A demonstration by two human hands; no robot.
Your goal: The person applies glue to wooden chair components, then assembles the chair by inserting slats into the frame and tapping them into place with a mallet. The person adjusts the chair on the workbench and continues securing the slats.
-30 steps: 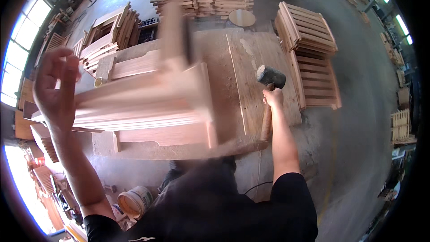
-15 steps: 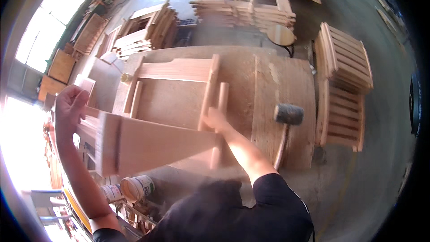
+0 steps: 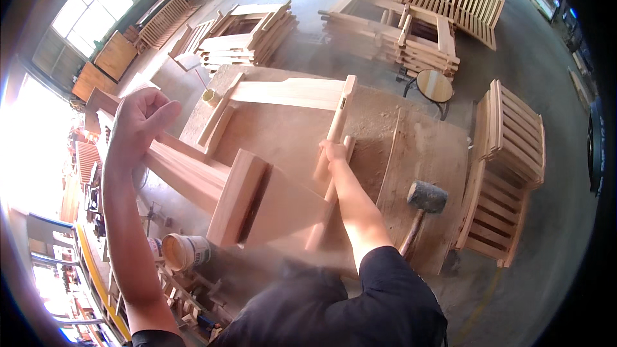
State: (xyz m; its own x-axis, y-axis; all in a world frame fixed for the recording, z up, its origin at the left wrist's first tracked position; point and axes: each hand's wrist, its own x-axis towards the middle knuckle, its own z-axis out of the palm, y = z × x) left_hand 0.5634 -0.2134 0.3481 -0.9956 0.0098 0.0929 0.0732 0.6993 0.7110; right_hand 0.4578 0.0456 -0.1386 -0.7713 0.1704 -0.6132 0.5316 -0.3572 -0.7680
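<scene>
A pale wooden furniture frame [image 3: 286, 93] rests partly on the workbench, with a post [image 3: 342, 112] at its right side. My right hand [image 3: 331, 153] is closed round the lower part of that post. Nearer to me, a broad wooden panel [image 3: 283, 209] with a thick edge piece [image 3: 236, 194] stands tilted up. A long rail [image 3: 186, 177] runs from it toward the left. My left hand [image 3: 144, 115] is raised at the left with curled fingers, seemingly round the far wooden part; the exact contact is hidden. A black-headed mallet [image 3: 427, 197] lies right of my right arm.
The workbench [image 3: 430, 141] carries sawdust and a small pot [image 3: 210, 96]. Slatted wooden panels [image 3: 504, 173] stand at the right, near a round stool [image 3: 435, 85]. Stacked frames [image 3: 247, 32] stand beyond. A white bucket [image 3: 186, 252] is at the lower left.
The panel's thick edge has swung right and turned. My left hand has moved up and right in view. My right hand keeps its grip on the post; the whole view has shifted.
</scene>
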